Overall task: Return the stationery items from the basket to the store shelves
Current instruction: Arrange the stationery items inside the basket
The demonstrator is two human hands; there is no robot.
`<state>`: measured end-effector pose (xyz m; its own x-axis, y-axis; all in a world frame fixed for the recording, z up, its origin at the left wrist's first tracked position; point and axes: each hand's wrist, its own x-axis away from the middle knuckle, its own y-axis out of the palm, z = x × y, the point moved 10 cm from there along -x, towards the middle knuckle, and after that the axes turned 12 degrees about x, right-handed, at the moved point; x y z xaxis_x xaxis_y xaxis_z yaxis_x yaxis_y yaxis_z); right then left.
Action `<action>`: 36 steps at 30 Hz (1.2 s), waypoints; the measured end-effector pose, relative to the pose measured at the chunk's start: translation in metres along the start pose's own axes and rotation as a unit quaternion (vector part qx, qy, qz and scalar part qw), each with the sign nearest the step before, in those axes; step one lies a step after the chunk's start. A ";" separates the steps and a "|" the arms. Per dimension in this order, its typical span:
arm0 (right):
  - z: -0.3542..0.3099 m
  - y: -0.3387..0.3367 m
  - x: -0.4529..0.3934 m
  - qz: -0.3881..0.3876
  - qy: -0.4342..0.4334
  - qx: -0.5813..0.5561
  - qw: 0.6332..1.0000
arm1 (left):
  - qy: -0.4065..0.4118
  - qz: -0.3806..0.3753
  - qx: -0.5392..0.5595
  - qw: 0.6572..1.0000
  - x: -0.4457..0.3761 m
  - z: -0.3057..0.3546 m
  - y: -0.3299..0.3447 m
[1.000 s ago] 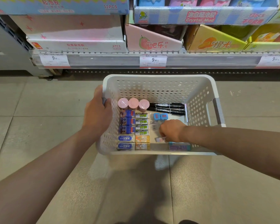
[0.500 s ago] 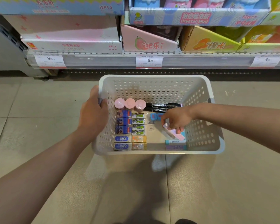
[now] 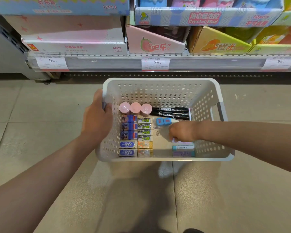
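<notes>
- The right hand (image 3: 181, 132), lifted half a second ago with a pink eraser pinched in its fingers, is back down on the basket (image 3: 160, 89) floor, fingers curled over that pink eraser (image 3: 183, 142) beside the boxed ones (image 3: 183, 149).
- Whether it is clamped or released, I cannot tell.
- The left hand (image 3: 97, 120) stays wrapped round the left handle.
- Nothing has reached the shelves (image 3: 107, 63) (basket still fully stocked).

one head-worn wide view looks forward and steeply down, close over the basket (image 3: 160, 81), with the shelf (image 3: 158, 55) just beyond it.
</notes>
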<state>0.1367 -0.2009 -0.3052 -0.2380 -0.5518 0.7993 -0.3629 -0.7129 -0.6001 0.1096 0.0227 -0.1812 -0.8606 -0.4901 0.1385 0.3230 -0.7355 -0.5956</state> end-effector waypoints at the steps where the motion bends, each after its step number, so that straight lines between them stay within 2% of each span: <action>1: 0.000 0.003 -0.001 -0.006 -0.005 0.015 1.000 | 0.000 0.000 0.001 1.000 0.000 0.000 -0.001; 6: -0.014 -0.001 0.001 0.012 -0.045 0.101 0.994 | -0.005 0.002 0.001 1.000 0.002 0.003 -0.002; 11: -0.021 -0.003 -0.008 0.018 -0.047 0.162 0.986 | -0.003 0.001 0.005 1.000 0.003 0.005 -0.002; 17: -0.023 -0.001 -0.007 0.005 -0.059 0.151 0.987 | -0.004 0.001 0.002 1.000 0.003 0.004 -0.002; 21: -0.028 -0.004 -0.004 0.024 -0.078 0.124 0.989 | -0.003 0.003 -0.002 1.000 0.003 0.004 -0.002; 26: -0.040 0.014 -0.004 -0.009 -0.102 0.084 0.991 | -0.005 0.001 0.002 1.000 0.003 0.003 -0.002; 36: -0.045 0.008 0.002 -0.009 -0.116 0.110 0.987 | 0.000 -0.002 0.002 1.000 0.001 0.003 -0.001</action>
<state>0.0924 -0.1880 -0.3064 -0.0121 -0.6042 0.7968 -0.1552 -0.7860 -0.5984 0.1093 0.0215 -0.1779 -0.8619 -0.4873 0.1406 0.3214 -0.7392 -0.5918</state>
